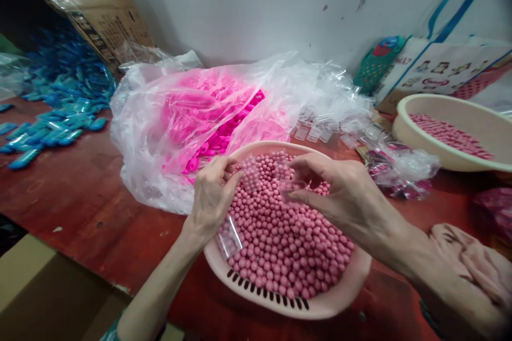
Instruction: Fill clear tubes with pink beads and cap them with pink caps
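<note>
Clear cases [251,175] are between the hands [210,194] [346,192] (above pink beads [280,245]).

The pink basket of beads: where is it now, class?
In the head view, the basket sits lower centre on the table, beneath the left hand and right hand, in front of the plastic bag.
</note>
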A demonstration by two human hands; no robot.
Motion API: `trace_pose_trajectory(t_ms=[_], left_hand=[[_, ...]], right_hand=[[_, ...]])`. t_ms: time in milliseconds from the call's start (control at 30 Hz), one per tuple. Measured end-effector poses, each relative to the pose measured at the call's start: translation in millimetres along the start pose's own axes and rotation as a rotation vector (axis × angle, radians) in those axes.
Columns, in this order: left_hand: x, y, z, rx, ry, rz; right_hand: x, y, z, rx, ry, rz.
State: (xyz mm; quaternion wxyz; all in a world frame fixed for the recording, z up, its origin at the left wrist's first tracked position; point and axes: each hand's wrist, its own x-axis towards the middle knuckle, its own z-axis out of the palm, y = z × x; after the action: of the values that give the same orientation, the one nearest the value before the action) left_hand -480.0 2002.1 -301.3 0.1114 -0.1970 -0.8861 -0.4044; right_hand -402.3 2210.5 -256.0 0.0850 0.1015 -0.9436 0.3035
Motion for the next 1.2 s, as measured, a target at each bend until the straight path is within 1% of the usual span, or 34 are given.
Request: trace_pose_trajectory(t_ms=[133, 233, 333, 400, 467, 567, 600, 667, 767, 900, 967, 1100, 1200], left_hand=[[-2, 2, -0.6, -0.002, 0.016, 0.053], [-3, 3, -0.9, -0.021, 0.004, 0.087], [-5, 7, -2.2, -0.079, -0.036, 0.138], [-8, 14, -3.4, -0.161, -0.138, 0.17], [-12, 22, -4.0, -0.276, -0.315, 0.149], [-16, 33, -3.4, -0.484, -0.6, 0.032], [-17, 35, -3.1, -0.558, -0.67, -0.022], [-17, 37, -3.0, -0.697, -0.764, -0.138], [-15, 33, -5.5, -0.818, -0.808, -0.272], [-15, 28, -9.0, -0.839, -0.863, -0.34], [-15, 27, -8.8, -0.814, -0.888, -0.335], [-16, 25, -6.4, -0.713, -0.922, -0.271], [-15, 25, -6.5, -0.621, -0.909, -0.256]], right_hand=[[-7, 10, 5, -0.058, -0.06, 0.043], [-11, 17, 9, -0.025, -0.045, 0.074], [-12, 15, 9, -0.005, -0.042, 0.069], [-12, 10, 8, 0.02, -0.041, 0.065], [-12, 4, 9, 0.097, -0.008, 0.069], [-13, -6, 13, 0.316, 0.043, 0.088], [-13, -8, 14, 0.39, 0.043, 0.091], [-15, -10, 17, 0.481, 0.011, 0.079], [-15, -9, 19, 0.468, -0.061, 0.011], [-13, -5, 19, 0.42, -0.147, -0.073], [-13, -4, 20, 0.399, -0.184, -0.08], [-16, 0, 25, 0.329, -0.246, -0.071], [-19, 4, 28, 0.316, -0.225, -0.07]])
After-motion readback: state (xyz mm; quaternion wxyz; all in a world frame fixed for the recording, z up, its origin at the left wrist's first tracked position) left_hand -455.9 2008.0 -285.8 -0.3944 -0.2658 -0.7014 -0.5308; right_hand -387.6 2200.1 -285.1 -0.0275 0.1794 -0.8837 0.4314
